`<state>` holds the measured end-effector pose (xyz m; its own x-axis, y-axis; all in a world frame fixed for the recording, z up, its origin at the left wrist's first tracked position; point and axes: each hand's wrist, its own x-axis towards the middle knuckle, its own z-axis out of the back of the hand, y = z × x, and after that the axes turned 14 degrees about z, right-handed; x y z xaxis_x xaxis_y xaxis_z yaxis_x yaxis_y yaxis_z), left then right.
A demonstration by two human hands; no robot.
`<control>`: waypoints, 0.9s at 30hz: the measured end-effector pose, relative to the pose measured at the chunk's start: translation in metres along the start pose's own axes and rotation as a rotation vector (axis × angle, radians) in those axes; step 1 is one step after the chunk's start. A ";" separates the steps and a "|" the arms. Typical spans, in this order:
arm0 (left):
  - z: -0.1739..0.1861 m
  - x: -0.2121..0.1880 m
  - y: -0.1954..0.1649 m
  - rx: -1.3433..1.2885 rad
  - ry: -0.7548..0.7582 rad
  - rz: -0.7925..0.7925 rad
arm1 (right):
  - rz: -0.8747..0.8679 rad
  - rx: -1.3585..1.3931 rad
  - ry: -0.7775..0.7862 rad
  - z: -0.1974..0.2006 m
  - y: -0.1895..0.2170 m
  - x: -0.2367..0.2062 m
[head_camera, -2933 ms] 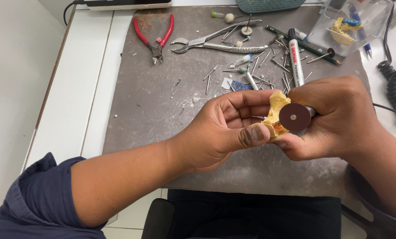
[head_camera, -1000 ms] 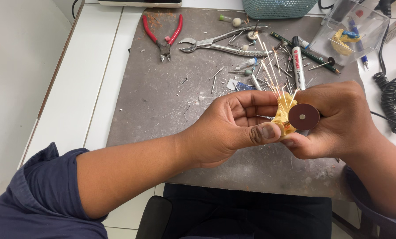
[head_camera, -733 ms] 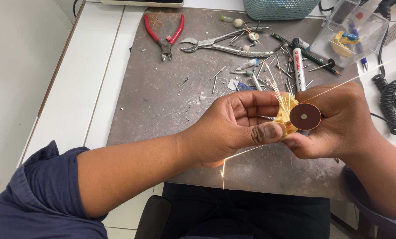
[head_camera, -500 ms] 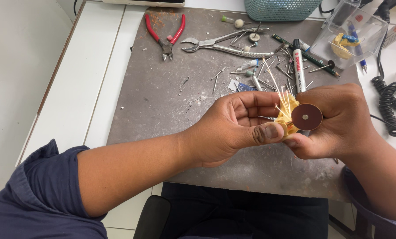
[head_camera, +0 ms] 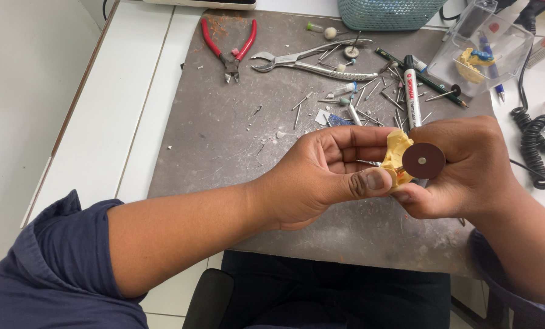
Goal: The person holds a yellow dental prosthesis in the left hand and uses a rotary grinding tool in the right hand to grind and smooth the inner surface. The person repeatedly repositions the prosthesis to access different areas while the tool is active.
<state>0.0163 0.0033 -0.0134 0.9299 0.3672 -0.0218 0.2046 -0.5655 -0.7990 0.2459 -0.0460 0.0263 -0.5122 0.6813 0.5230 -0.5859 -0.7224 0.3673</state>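
The left hand point(head_camera: 321, 176) is gripping a small yellow dental cast point(head_camera: 397, 152), its thumb pressing the piece from below and its fingers curling behind it. The right hand point(head_camera: 467, 167) is closing around a tool whose body is hidden, so only its dark red-brown cutting disc point(head_camera: 423, 160) is showing, lying flat-faced against the cast's 3 o'clock side. Both hands are hovering above the grey mat point(head_camera: 223, 134) covering the desk point(head_camera: 120, 109). At 12 o'clock from the cast a marker pen point(head_camera: 410, 97) is lying among scattered burs and pins. Further toward 11 o'clock, steel forceps point(head_camera: 312, 61) and red-handled pliers point(head_camera: 230, 49) are resting. At 1 o'clock a clear plastic box point(head_camera: 485, 52) is sitting, holding another yellow piece.
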 end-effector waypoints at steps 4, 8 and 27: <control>0.001 -0.001 0.000 0.011 -0.013 0.005 | 0.008 0.011 0.000 0.000 0.000 -0.001; 0.002 -0.001 0.000 0.000 0.001 -0.001 | 0.001 0.006 0.004 0.000 -0.002 -0.002; 0.002 -0.003 0.000 0.059 -0.001 -0.015 | 0.012 -0.039 0.012 -0.001 -0.001 0.000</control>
<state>0.0127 0.0037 -0.0140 0.9264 0.3765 -0.0100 0.2004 -0.5151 -0.8334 0.2455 -0.0450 0.0252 -0.5266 0.6743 0.5177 -0.6035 -0.7254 0.3309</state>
